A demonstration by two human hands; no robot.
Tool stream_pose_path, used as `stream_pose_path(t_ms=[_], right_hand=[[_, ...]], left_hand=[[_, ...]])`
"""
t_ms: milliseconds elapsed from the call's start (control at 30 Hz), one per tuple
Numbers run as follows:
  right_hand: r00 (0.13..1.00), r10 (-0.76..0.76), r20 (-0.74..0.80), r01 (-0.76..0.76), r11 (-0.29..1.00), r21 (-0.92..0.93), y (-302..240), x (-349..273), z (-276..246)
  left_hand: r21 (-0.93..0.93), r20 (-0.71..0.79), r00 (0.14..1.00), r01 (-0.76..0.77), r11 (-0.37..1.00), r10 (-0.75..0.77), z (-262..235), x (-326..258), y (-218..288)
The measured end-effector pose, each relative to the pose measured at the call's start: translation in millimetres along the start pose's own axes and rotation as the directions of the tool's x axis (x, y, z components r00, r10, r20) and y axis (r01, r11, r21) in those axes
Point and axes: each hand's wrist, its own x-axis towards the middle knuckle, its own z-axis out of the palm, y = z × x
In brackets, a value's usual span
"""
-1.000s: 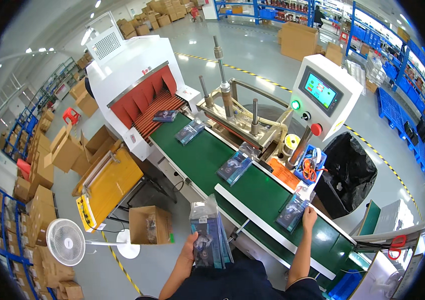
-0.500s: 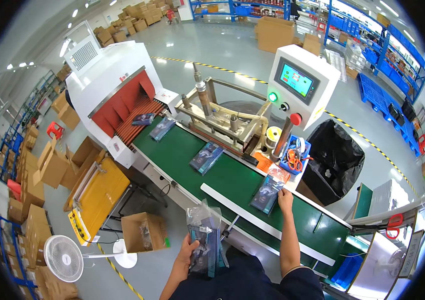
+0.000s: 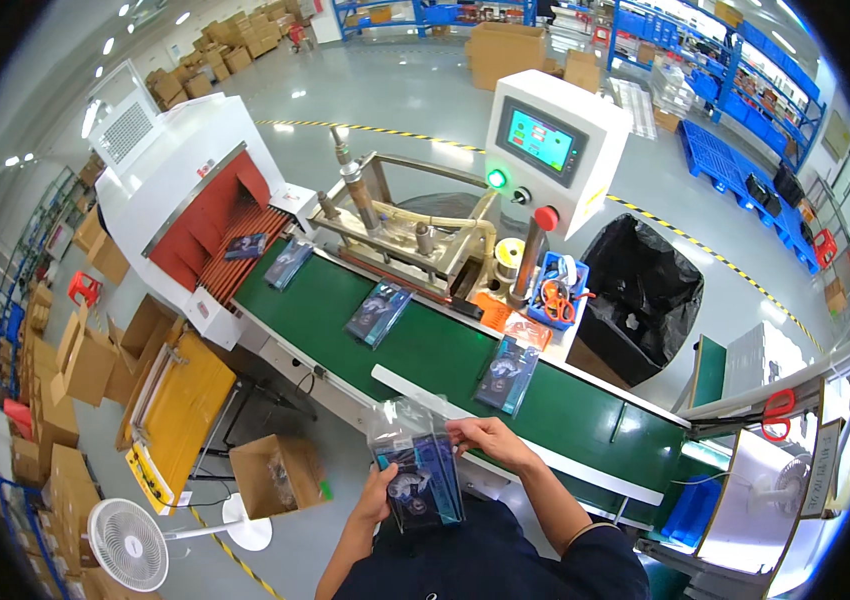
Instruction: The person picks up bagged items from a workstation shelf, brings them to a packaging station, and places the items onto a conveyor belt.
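left hand (image 3: 377, 497) grips lower edge of clear bag (image 3: 415, 468) holding blue packet, just in front of green conveyor belt (image 3: 425, 350). right hand (image 3: 487, 440) pinches bag's upper corner. on belt: packet (image 3: 508, 373) nearest right hand, second packet (image 3: 379, 313) mid-belt, third (image 3: 290, 263) near red-curtained tunnel (image 3: 215, 215). cardboard box (image 3: 275, 475) on floor left of bag.
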Motion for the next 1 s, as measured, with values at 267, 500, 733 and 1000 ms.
stream_pose_path(t_ms=[267, 500, 733, 1000], right_hand=[[1.000, 0.029, 0.008, -0.024, 0.922, -0.385, -3, -15, -10], [0.988, -0.080, -0.132, 0.026, 0.928, -0.372, -10, -36, -11], [0.931, -0.210, -0.299, 0.082, 0.918, -0.387, 2, -65, -46], [0.319, -0.418, -0.850, -0.020, 0.894, -0.447, -4, -200, -235]], left_hand=[[0.103, 0.036, 0.999, 0.005, 0.995, -0.008, 18, 1, -2], [0.306, 0.043, 0.995, -0.095, 0.947, 0.086, 43, 10, 16], [-0.236, 0.101, 0.991, -0.063, 0.970, 0.089, 57, 37, 28], [-0.338, 0.081, 0.996, 0.006, 0.941, 0.022, 31, 24, 35]])
